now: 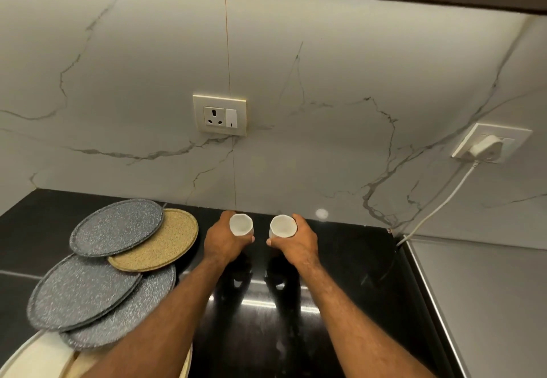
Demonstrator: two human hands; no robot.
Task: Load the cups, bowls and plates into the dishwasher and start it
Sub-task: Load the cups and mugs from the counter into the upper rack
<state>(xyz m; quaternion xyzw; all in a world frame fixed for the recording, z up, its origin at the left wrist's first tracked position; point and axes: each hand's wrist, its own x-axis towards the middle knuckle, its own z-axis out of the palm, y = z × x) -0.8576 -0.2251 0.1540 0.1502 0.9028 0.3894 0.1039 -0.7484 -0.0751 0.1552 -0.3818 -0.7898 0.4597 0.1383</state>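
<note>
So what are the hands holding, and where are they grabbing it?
The left hand grips the left white cup round its side; the right hand grips the right white cup likewise.

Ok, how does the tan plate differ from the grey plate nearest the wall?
Colour: the tan plate is sandy beige, while the rear grey plate is dark speckled grey. Stacking: the rear grey plate overlaps the tan plate's left edge, so the tan plate lies partly under it. Position: the tan plate sits closer to the left hand. Both are round, flat, low-rimmed and speckled.
</note>
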